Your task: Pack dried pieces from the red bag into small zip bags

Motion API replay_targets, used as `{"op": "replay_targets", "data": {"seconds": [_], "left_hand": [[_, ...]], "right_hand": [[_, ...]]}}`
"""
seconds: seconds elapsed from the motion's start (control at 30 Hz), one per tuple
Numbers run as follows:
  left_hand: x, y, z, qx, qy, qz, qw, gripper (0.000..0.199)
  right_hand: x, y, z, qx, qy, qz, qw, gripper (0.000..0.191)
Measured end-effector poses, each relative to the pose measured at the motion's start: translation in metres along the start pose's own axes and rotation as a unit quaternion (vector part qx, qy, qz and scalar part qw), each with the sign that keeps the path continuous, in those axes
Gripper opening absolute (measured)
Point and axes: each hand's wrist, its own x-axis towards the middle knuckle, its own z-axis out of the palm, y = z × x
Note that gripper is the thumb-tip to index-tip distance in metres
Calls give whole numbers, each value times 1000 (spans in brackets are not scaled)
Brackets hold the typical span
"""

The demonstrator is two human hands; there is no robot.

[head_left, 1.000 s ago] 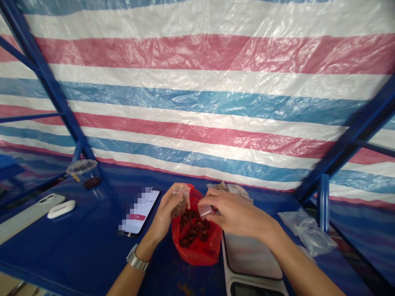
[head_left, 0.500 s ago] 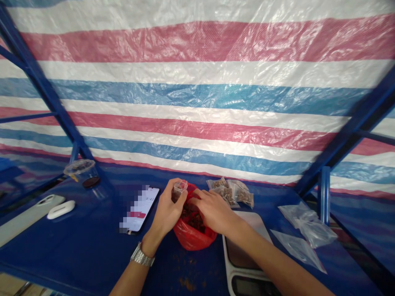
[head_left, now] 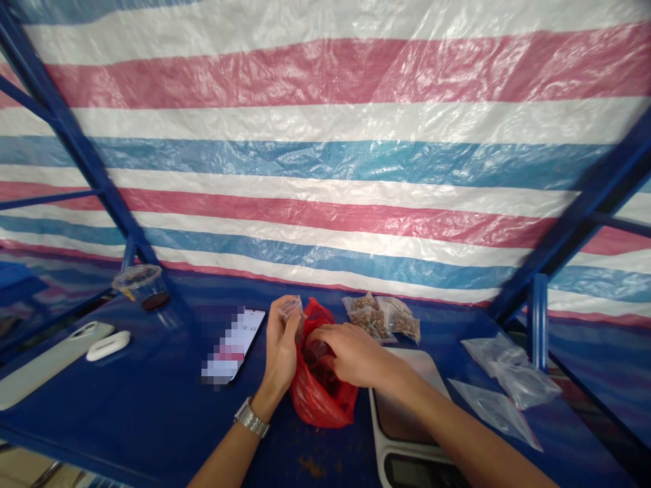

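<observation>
Head view, right hand [head_left: 350, 356] inside red bag [head_left: 316, 403]

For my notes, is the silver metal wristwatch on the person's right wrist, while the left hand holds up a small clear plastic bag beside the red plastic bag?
No: the head view shows the silver metal wristwatch on the left wrist. The left hand does hold up the small clear plastic bag beside the red plastic bag.

Phone [head_left: 232, 346] screen was pixelated, unreadable. Kitchen scale [head_left: 407, 407] readout was cut off by the bottom edge. Right hand [head_left: 350, 356] disappeared into the red plastic bag [head_left: 318, 396], fingertips hidden. Small clear bag [head_left: 289, 307] in the left hand [head_left: 279, 356] seemed nearly empty, though too small to tell.
</observation>
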Motion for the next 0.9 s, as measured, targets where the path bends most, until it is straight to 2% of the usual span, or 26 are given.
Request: {"op": "replay_targets", "data": {"seconds": [0.1,0.2,0.3,0.4,0.63,0.9], "left_hand": [[1,1,-2,19,-4,41,999,36],[2,3,-5,59,-24,75,995,31],[0,6,-6,111,-64,89,988,27],[-3,8,-3,161,-95,100,977,30],[-5,3,2,230,-107,143,957,37],[-5,3,2,228,-99,142,958,38]], "right_hand": [[-4,6,-14,73,-2,8,997,32],[-10,12,-37,131,16,8,991,32],[-15,14,-59,152,89,24,984,34],[-18,9,-70,133,160,22,978,37],[-20,-10,-64,-13,184,-38,982,41],[-17,-6,-61,-24,205,-39,978,37]]}}
